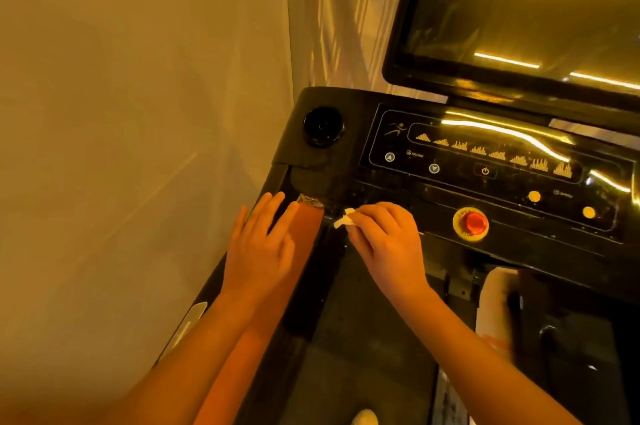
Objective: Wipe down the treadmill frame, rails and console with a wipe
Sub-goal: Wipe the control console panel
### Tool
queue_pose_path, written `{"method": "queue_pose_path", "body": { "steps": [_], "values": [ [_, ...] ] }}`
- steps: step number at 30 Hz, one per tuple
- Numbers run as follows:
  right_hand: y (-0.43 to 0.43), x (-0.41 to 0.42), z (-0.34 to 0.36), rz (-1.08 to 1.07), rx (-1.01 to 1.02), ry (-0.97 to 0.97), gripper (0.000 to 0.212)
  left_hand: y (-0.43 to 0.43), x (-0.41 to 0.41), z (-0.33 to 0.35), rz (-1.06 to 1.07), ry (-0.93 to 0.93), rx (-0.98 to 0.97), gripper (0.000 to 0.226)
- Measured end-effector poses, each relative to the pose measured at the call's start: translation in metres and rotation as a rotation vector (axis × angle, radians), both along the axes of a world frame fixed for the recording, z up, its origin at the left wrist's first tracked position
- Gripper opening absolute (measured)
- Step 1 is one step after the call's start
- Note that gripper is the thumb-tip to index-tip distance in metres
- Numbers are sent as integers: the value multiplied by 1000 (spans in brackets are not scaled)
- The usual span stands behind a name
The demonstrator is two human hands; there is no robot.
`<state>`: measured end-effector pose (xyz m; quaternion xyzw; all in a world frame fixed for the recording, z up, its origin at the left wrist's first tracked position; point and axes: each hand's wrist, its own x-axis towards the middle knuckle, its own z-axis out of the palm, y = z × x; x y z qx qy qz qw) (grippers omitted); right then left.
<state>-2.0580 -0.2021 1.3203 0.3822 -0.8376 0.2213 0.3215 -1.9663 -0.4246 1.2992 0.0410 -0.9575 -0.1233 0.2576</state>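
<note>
A black treadmill console with lit program icons, arrow buttons and a red stop button fills the right half. An orange handrail runs from the console's left corner down toward me. My left hand rests on that rail with fingers straight. My right hand pinches a small white wipe and holds it against the console's lower left edge, beside the rail's top end.
A large dark screen stands above the console. A round black speaker or knob sits at the console's left corner. A plain wall and sheer curtain close off the left. The belt deck lies below.
</note>
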Motion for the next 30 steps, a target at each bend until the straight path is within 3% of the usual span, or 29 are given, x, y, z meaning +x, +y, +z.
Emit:
{"method": "queue_pose_path", "body": {
  "steps": [30],
  "values": [
    [-43,-205,64,-225,119,91,23,-29,-212,22,-173,192,4,49]
  ]
}}
